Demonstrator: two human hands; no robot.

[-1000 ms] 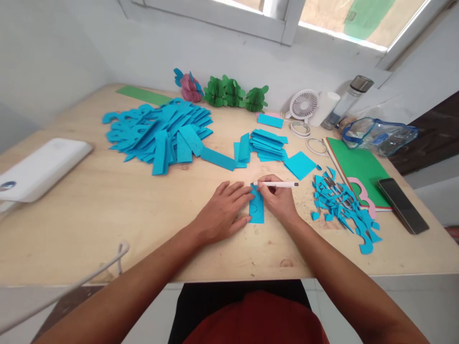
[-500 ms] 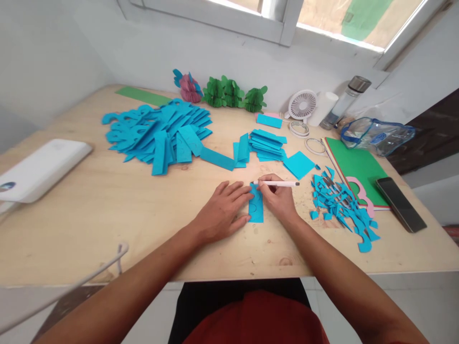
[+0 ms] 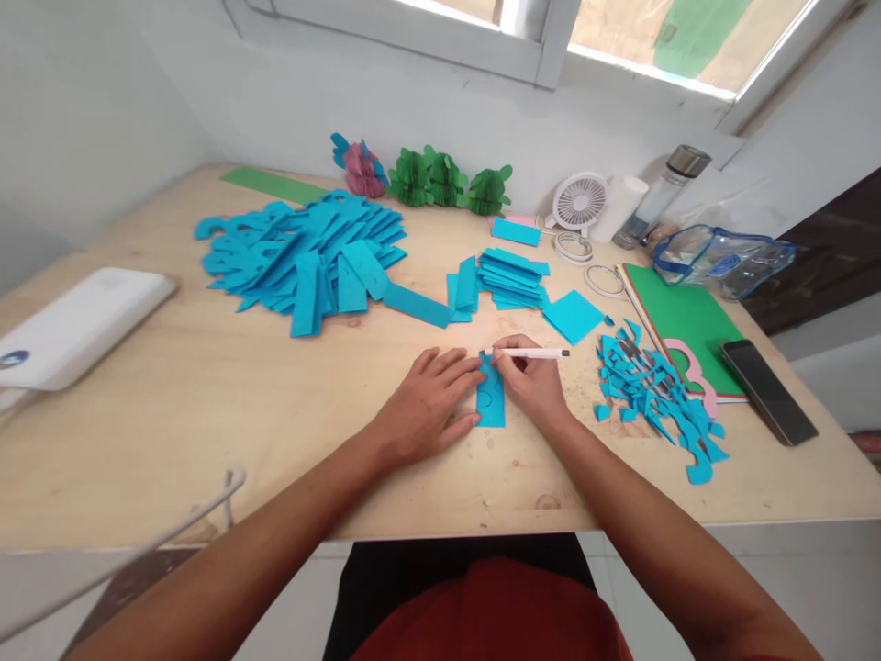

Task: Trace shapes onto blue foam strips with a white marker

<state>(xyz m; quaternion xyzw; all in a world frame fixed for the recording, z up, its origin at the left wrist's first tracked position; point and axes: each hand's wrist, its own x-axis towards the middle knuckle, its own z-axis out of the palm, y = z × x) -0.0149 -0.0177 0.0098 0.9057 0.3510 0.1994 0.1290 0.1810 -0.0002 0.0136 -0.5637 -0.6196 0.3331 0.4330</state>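
A folded blue paper strip (image 3: 490,404) lies on the wooden table (image 3: 206,404) in front of me, with a curved line drawn on it. My left hand (image 3: 427,404) rests flat on the table, fingers spread, pressing the strip's left edge. My right hand (image 3: 533,381) is closed around a white pen (image 3: 533,353), whose tip touches the strip's upper end.
A large heap of cut blue shapes (image 3: 303,252) lies far left, a stack of blue strips (image 3: 513,275) and a blue square (image 3: 574,316) ahead. Blue scraps (image 3: 653,395) with scissors, green card (image 3: 685,321), a phone (image 3: 767,390), a small fan (image 3: 580,202), tape rolls and a white device (image 3: 69,326) surround them.
Nearly nothing has changed. The pen tip and my right hand have shifted very slightly over the strip; my left hand stays put.
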